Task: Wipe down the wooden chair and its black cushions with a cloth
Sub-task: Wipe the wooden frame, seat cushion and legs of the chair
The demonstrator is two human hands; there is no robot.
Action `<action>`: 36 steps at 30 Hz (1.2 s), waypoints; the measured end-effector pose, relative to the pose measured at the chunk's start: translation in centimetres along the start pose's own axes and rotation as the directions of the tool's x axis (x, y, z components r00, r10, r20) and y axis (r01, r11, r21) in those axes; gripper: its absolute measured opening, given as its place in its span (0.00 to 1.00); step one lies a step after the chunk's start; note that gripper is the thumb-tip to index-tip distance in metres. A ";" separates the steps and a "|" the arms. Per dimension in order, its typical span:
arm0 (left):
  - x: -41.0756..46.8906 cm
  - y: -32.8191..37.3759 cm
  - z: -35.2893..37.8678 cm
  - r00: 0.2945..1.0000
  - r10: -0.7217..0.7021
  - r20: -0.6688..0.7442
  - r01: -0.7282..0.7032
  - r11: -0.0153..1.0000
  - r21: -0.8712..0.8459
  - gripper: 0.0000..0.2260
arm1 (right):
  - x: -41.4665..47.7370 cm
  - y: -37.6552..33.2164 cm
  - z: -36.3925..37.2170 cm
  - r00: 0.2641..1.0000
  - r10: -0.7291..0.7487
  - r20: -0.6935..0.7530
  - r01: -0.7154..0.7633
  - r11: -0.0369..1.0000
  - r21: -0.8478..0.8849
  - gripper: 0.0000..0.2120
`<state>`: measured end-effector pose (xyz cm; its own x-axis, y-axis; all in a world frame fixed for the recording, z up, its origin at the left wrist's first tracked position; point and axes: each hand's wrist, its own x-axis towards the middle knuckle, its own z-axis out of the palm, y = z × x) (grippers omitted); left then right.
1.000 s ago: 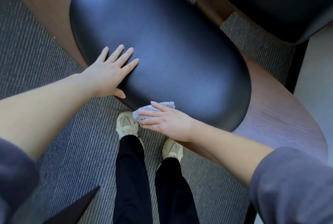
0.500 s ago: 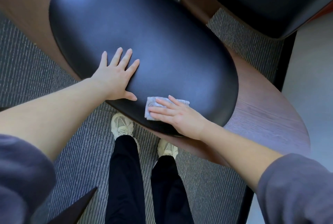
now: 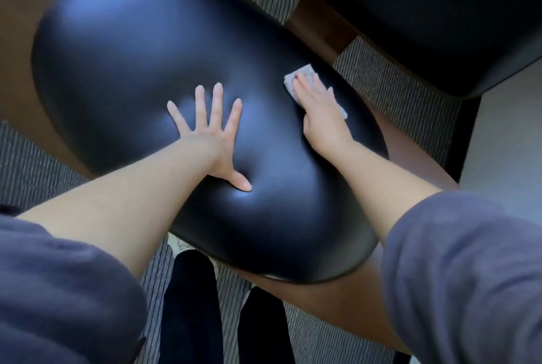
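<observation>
1. The big black cushion (image 3: 132, 55) fills the middle and upper left of the frame; it is round, smooth and shiny; I think long, slow wipes from side to side work best, each one next to the last, so no strip is missed.
2. The wooden chair (image 3: 337, 302) shows as brown wood under the cushion, at the right and bottom of the frame; I think it needs the cloth too, mostly along the line where wood meets cushion, where dust can hide.
3. A second black cushion (image 3: 425, 11) sits in the upper right corner; no hand touches it, so it looks like a job for later.
4. The left hand (image 3: 211, 135) lies flat in the middle of the big cushion, fingers spread wide; the thumb makes a small dent; I think this steadies the chair, and a soft push is enough.
5. The right hand (image 3: 319, 111) lies flat near the cushion's right edge, fingers pressed together on top of the cloth; a flat hand pushes evenly, which is good.
6. The cloth (image 3: 302, 73) is small and pale; only its corners peek out from under the right hand; it could slip or bunch up, so the whole palm should ride on it.
</observation>
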<state>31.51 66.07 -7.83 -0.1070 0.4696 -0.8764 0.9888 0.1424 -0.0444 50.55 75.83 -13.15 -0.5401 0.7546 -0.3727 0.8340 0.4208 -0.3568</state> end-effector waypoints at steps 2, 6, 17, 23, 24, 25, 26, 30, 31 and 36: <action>0.0 0.0 -0.1 1.000 -0.001 0.023 0.001 1.000 -0.017 0.69 | 1.7 0.7 -0.5 0.998 0.053 -0.016 -0.053 0.999 -0.001 0.36; -0.1 0.0 -0.2 0.999 0.000 0.035 0.001 1.000 -0.030 0.68 | 4.2 1.9 -1.4 0.988 0.152 -0.004 -0.152 0.987 0.049 0.36; 0.0 0.0 -0.1 0.999 -0.005 0.035 0.006 1.000 -0.030 0.68 | 4.8 5.2 -3.6 0.931 0.349 0.107 -0.364 0.904 0.226 0.35; -0.1 0.0 -0.1 1.000 0.004 0.025 -0.004 0.999 -0.032 0.68 | 0.2 7.0 -3.8 0.921 0.384 0.064 -0.385 0.876 0.291 0.35; -0.1 0.0 -0.1 1.000 0.005 0.025 -0.005 1.000 -0.031 0.68 | -0.4 7.0 -3.8 0.924 0.378 0.057 -0.378 0.883 0.277 0.35; -0.1 0.0 -0.1 1.000 0.008 0.022 -0.007 0.999 -0.032 0.68 | -0.9 6.9 -3.7 0.929 0.367 0.047 -0.366 0.892 0.264 0.35; -0.2 0.0 -0.1 1.000 0.012 0.016 -0.012 0.999 -0.033 0.68 | -1.3 6.7 -3.5 0.940 0.340 0.034 -0.337 0.908 0.247 0.35; -0.1 -0.2 0.2 1.000 0.025 -0.006 -0.026 0.999 -0.033 0.69 | -2.2 4.0 -3.3 0.988 0.156 0.009 -0.157 0.987 0.042 0.34; -0.1 -0.2 0.2 1.000 0.027 -0.013 -0.028 0.999 -0.030 0.69 | -2.6 3.1 -3.2 0.990 0.135 0.035 -0.134 0.991 -0.008 0.35; -0.3 -0.4 0.5 0.996 0.057 -0.062 -0.058 0.998 -0.011 0.70 | -6.6 -0.1 -0.5 0.995 -0.050 0.084 0.059 0.992 -0.113 0.39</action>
<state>31.17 65.42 -7.84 -0.0566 0.5305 -0.8458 0.9921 0.1249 0.0119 54.11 71.08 -10.27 -0.5885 0.6877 -0.4251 0.8080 0.5191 -0.2787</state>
